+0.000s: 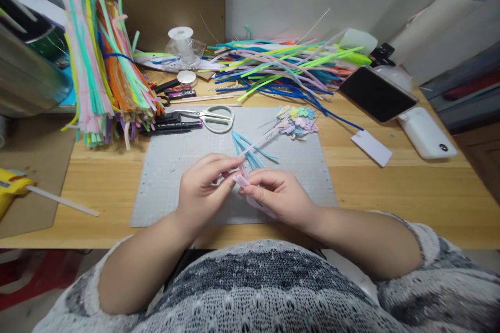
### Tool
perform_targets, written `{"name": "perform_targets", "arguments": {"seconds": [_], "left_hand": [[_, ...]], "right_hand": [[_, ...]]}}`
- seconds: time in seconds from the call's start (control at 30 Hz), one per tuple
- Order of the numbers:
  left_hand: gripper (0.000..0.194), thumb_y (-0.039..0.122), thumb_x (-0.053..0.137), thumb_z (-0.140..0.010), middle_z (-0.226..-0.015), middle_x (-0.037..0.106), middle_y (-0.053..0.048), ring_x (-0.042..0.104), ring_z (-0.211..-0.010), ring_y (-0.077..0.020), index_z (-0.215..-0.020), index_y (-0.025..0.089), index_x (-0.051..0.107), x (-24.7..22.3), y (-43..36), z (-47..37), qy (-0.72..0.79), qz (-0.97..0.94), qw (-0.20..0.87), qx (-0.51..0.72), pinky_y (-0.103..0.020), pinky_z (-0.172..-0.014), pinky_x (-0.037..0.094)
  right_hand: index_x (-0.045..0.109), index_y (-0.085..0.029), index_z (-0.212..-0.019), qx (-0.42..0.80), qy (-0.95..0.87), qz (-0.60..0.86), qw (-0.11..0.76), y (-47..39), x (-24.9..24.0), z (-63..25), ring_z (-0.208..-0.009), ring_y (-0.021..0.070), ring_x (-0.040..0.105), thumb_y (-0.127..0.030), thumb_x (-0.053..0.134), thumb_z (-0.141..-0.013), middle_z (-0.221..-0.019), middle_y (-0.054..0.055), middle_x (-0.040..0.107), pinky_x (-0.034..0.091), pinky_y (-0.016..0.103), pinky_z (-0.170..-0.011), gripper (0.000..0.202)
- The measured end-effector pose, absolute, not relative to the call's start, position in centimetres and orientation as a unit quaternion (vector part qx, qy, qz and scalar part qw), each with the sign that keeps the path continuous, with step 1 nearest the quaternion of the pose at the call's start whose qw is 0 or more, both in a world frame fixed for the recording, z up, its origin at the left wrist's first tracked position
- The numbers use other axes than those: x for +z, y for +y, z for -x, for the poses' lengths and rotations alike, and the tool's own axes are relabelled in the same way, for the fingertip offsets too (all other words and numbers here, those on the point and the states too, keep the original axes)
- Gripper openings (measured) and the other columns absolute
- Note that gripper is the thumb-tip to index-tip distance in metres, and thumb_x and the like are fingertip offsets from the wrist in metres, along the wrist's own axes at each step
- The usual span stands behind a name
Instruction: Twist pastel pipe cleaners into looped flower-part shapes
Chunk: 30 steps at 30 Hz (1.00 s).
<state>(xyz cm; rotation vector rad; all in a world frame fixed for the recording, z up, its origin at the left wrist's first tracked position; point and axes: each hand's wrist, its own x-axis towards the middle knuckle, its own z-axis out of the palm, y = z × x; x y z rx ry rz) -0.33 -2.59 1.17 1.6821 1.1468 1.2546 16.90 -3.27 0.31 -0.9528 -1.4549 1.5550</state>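
Pale pink pipe cleaners [241, 180] are pinched between both hands above a grey cutting mat [160, 187]. The fingers of my left hand [207, 179] close on their upper part, where one length sticks out toward the upper right. My right hand [283, 195] grips the bent pink part from the other side, and a loop of it hangs below that hand. Just behind the fingers lie several light blue pipe cleaners [253, 152], folded to a point. Farther back on the mat is a small heap of pastel flower shapes [299, 120] on thin stems.
Scissors [219, 118] and black pens [175, 127] lie at the mat's back left edge. Upright pipe cleaner bundles [89, 62] stand at left, near a yellow glue gun [11, 184]. Loose pipe cleaners [273, 65] spread along the back. A phone [377, 93] and a white device [425, 132] are at right.
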Motion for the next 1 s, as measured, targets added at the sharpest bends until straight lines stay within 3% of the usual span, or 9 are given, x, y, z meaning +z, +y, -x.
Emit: {"name": "perform_targets", "arguments": {"seconds": [0.13,0.27,0.5,0.57,0.73,1.0], "left_hand": [[0.032,0.010,0.065,-0.076,-0.088,0.070,-0.004,0.059,-0.074,-0.0142,-0.102,0.027,0.072,1.1,-2.6,0.4,0.441,-0.687,0.333,0.472,-0.025,-0.067,0.047],[0.027,0.014,0.068,-0.074,-0.083,0.071,-0.004,0.059,-0.074,-0.0152,-0.097,0.025,0.074,0.9,-2.5,0.3,0.446,-0.661,0.368,0.478,-0.025,-0.066,0.047],[0.018,0.026,0.077,-0.067,-0.076,0.070,-0.003,0.060,-0.063,-0.0112,-0.083,0.019,0.073,0.5,-1.9,0.0,0.444,-0.403,0.669,0.440,-0.022,-0.061,0.048],[0.017,0.026,0.079,-0.063,-0.074,0.070,-0.002,0.059,-0.061,-0.0098,-0.077,0.018,0.073,0.5,-1.8,0.0,0.430,-0.373,0.710,0.413,-0.021,-0.060,0.047],[0.015,0.025,0.081,-0.060,-0.073,0.071,-0.003,0.059,-0.061,-0.0094,-0.069,0.016,0.073,0.4,-1.8,0.1,0.447,-0.372,0.703,0.410,-0.020,-0.059,0.046],[0.022,0.029,0.082,-0.060,-0.061,0.066,-0.001,0.053,-0.050,-0.0063,-0.074,0.016,0.073,0.4,-1.6,0.3,0.377,-0.348,0.766,0.387,-0.017,-0.049,0.043]], "right_hand": [[0.071,-0.022,-0.078,0.610,-0.573,0.373,0.401,-3.3,0.4,-17.0,-0.074,0.0126,0.060,-0.029,0.065,-0.080,-0.080,0.002,0.068,0.046,0.029,-0.074,0.010],[0.071,-0.022,-0.076,0.607,-0.574,0.375,0.400,-3.3,0.3,-16.9,-0.073,0.0130,0.059,-0.030,0.065,-0.080,-0.077,0.002,0.067,0.046,0.030,-0.073,0.011],[0.070,-0.021,-0.076,0.610,-0.580,0.372,0.392,-3.3,0.1,-16.9,-0.075,0.0136,0.059,-0.029,0.064,-0.079,-0.078,0.002,0.067,0.046,0.031,-0.074,0.010],[0.070,-0.021,-0.075,0.607,-0.585,0.370,0.391,-3.3,0.2,-16.9,-0.075,0.0133,0.060,-0.027,0.064,-0.079,-0.078,0.001,0.067,0.046,0.031,-0.076,0.009],[0.070,-0.021,-0.075,0.607,-0.594,0.365,0.381,-3.2,0.4,-16.9,-0.075,0.0126,0.060,-0.025,0.064,-0.079,-0.077,0.001,0.067,0.046,0.030,-0.076,0.008],[0.072,-0.020,-0.078,0.706,-0.523,0.327,0.349,-3.2,0.1,-17.1,-0.078,0.0135,0.061,-0.030,0.066,-0.079,-0.081,0.003,0.069,0.047,0.030,-0.073,0.012]]}}
